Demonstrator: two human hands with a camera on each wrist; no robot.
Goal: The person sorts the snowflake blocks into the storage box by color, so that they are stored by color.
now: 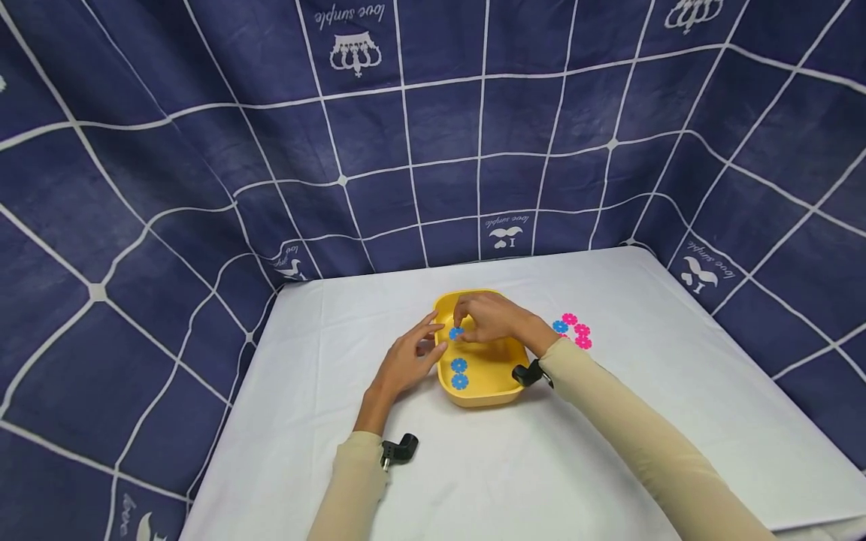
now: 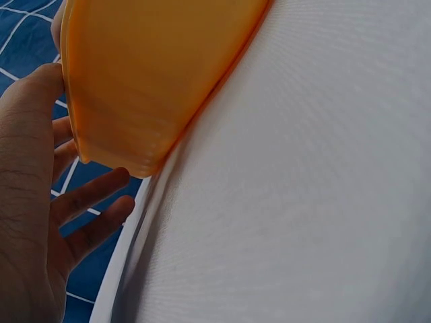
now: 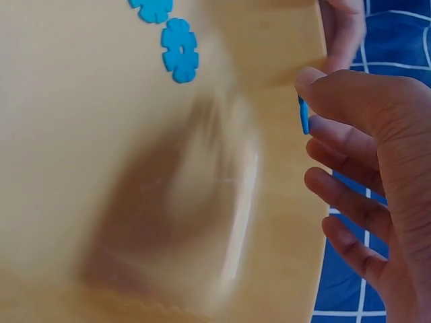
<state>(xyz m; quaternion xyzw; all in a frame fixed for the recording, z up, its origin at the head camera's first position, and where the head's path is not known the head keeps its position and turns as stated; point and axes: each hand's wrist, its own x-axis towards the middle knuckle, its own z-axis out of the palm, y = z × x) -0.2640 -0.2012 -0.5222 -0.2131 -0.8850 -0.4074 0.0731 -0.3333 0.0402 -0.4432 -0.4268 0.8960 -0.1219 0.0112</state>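
A yellow rectangular tray (image 1: 490,382) with rounded corners stands on the white table. Over its far left part, my right hand (image 1: 492,317) pinches a blue flower-shaped plastic disc (image 1: 456,333) between thumb and index finger; in the right wrist view the held disc (image 3: 304,116) appears edge-on. Two more blue flower discs (image 1: 459,373) lie on the tray floor near its left wall. At the tray's left rim is my left hand (image 1: 407,362), its fingers spread and loosely bent. In the left wrist view, the thumb seems to touch the tray's edge (image 2: 73,101).
Right of the tray, several pink flower discs (image 1: 582,330) and a blue disc (image 1: 560,326) lie in a loose ring on the white tablecloth (image 1: 487,466). Dark blue curtains (image 1: 440,135) with white grid lines hang behind and at both sides of the table.
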